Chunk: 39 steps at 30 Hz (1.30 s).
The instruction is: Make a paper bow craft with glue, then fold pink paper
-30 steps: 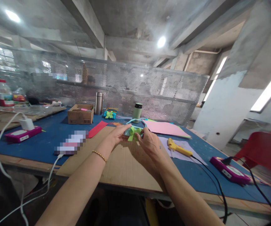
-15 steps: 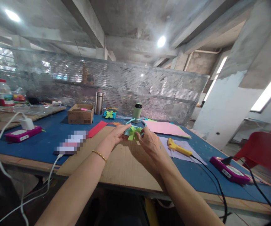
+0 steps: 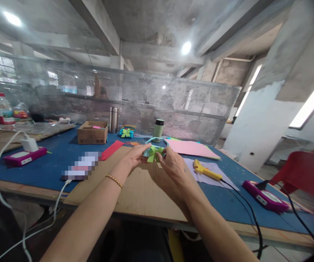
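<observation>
A small light-blue paper basket (image 3: 146, 151) with an arched handle is held over the cardboard sheet (image 3: 137, 193). On its near side sits a green paper bow (image 3: 152, 153). My left hand (image 3: 135, 154) grips the basket's left side, with a gold bead bracelet on that wrist. With its thumb and fingers at the bow's right part, my right hand (image 3: 171, 160) is closed on the bow and covers the basket's right side.
A yellow glue gun (image 3: 207, 171) lies on pale paper to the right, its black cord running to a purple power strip (image 3: 266, 196). Pink paper (image 3: 192, 148), a green bottle (image 3: 158, 129), a steel flask (image 3: 113, 120) and a cardboard box (image 3: 92, 134) stand or lie farther back.
The view has shifted very slightly. Both hands keep their hold on the basket and bow, with no other clear movement.
</observation>
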Tool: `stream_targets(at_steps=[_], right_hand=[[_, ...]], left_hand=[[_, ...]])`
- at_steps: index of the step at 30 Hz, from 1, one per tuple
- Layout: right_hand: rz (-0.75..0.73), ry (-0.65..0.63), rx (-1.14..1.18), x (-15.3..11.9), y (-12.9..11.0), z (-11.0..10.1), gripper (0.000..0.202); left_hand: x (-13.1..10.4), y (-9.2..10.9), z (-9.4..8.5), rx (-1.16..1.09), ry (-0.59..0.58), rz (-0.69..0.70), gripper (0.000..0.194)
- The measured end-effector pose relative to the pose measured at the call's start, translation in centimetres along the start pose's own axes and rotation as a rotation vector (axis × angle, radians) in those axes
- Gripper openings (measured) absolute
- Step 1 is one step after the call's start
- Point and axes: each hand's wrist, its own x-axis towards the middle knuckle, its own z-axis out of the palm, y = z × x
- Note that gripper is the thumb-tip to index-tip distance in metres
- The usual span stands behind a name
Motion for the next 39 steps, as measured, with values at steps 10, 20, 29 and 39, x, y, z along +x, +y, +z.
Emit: stream_targets(at_steps=[10, 20, 29, 39], right_hand=[[-0.035, 0.050, 0.030, 0.1, 0.5, 0.4, 0.029], [-0.030, 0.081, 0.056, 0.1, 0.4, 0.3, 0.032], [-0.053, 0.104, 0.043, 0.2, 0.5, 0.5, 0.030], [-0.055, 0.084, 0.065, 0.2, 0.5, 0.3, 0.028]], left_hand=[[0.2, -0.2, 0.0, -0.023, -0.020, -0.003, 0.021], [0.2, -0.2, 0.0, -0.065, -0.020, -0.001, 0.019], [0.2, -0.3, 0.0, -0.060, -0.029, 0.001, 0.020], [1.2, -0.8, -0.6, -0.046, -0.052, 0.006, 0.021]])
